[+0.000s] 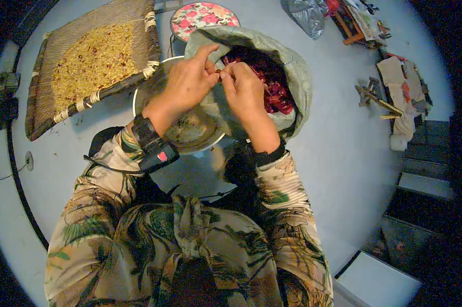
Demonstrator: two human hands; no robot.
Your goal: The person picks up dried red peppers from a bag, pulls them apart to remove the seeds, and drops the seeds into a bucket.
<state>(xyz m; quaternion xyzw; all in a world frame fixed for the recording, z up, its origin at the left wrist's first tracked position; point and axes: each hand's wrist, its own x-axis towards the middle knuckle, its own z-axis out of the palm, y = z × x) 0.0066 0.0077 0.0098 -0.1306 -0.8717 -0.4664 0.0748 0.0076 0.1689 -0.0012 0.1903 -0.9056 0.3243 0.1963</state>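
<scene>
My left hand and my right hand meet fingertip to fingertip over the near rim of a woven sack. Both are closed in a pinch on a small reddish-brown piece, mostly hidden by the fingers; its kind I cannot make out. The left index finger sticks out, away from the pinch. Dark red, dried-looking petal-like pieces fill the open sack, close to my right hand. Below my left hand lies a wide round pan with a pale rim and dark bits on its bottom, partly covered by my forearm.
At the left, a framed mesh tray holds yellowish grains mixed with dark red bits. A round flower-patterned stool stands behind the sack. A grey plastic bag lies at the back, with cloths and wooden pieces at the right.
</scene>
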